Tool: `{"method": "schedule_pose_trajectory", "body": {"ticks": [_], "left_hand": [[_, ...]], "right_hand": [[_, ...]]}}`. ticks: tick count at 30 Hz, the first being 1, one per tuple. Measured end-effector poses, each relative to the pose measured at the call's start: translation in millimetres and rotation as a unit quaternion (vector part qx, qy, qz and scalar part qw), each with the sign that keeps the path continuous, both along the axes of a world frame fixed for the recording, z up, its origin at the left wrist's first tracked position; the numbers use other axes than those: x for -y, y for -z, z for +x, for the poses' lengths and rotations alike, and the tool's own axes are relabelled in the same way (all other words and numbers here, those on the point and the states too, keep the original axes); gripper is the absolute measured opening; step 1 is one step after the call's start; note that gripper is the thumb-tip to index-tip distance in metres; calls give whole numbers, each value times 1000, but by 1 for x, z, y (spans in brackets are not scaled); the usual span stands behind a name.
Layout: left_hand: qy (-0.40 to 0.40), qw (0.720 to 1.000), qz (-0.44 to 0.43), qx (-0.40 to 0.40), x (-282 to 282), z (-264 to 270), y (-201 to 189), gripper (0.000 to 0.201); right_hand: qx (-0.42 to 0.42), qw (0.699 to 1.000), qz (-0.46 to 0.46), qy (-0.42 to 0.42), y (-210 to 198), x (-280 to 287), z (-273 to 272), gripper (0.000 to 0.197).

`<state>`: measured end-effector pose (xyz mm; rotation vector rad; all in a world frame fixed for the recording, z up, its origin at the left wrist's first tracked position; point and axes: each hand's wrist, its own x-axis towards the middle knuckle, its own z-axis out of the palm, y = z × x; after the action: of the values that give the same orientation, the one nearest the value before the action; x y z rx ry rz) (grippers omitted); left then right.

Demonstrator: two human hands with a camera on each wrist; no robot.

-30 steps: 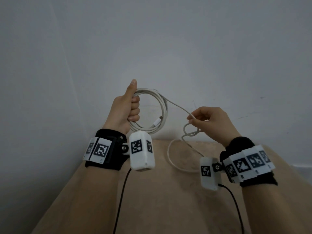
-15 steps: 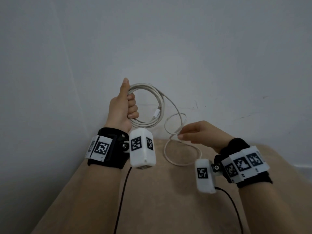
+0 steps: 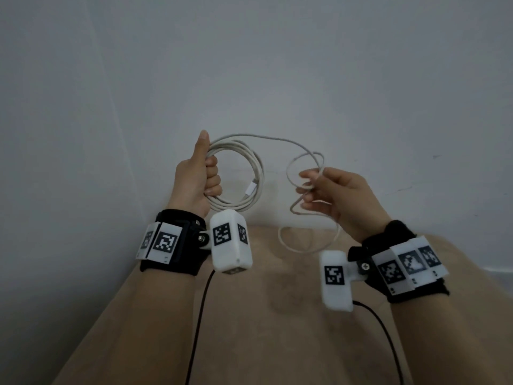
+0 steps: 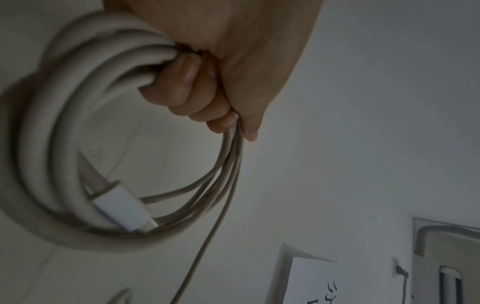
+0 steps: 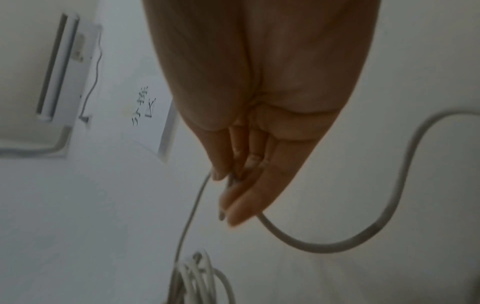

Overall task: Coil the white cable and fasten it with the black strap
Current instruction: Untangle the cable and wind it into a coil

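Note:
My left hand (image 3: 198,176) is raised with its thumb up, and its fingers (image 4: 187,82) are curled round a coil of white cable (image 3: 254,165) of several turns. A white connector (image 4: 124,209) lies inside the coil (image 4: 52,144). From the coil a slack strand arcs right to my right hand (image 3: 333,190), which pinches loose, tangled loops of the cable (image 3: 305,162) between thumb and fingers (image 5: 241,195). More cable (image 5: 389,216) hangs below that hand in a loop. No black strap is in view.
A beige padded surface (image 3: 263,315) lies under both hands, and the hanging loop reaches down to its far edge. A plain grey wall (image 3: 277,65) stands close behind, with a corner at the left. Black cords (image 3: 198,315) run back from the wrist cameras.
My right hand dipped towards the surface, then rose and moved right with the loose loops. The strand from the coil, taut a second ago, now arcs slack. The left hand barely moved.

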<state>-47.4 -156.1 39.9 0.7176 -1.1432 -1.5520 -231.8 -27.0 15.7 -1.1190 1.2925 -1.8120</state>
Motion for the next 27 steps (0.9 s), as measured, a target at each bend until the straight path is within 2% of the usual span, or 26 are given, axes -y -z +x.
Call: {"method": "schedule_pose_trajectory", "body": {"ticks": [4,9,13,16,20,22,25,27], "left_hand": [[-6,1000,10,-9,5,5,2,51],[-6,1000,24,-13,9,7,4,51],[31,998,24,44,13,5,9,51],[93,991,46,84,14,-2,17,51],[227,954,74,182,8,-22,35,51],[246,928,39,278,2,-35,48,50],[245,869,-23,429,-4,-51,66,51],[252,854,-25,455,-4,-54,73,53]], "right_hand": [[39,999,-20,32,-5,-7,-15,11],[-39,997,17,59,1,-9,-19,11],[-13,997,-9,73,-1,-8,-17,10],[17,993,-42,108,-4,-9,-18,9],[51,982,-98,156,-11,-14,-24,12],[46,981,-98,160,-12,-17,-27,12],[22,985,-56,163,-7,-15,-29,9],[-4,985,-33,167,-1,-11,-29,9]]}}
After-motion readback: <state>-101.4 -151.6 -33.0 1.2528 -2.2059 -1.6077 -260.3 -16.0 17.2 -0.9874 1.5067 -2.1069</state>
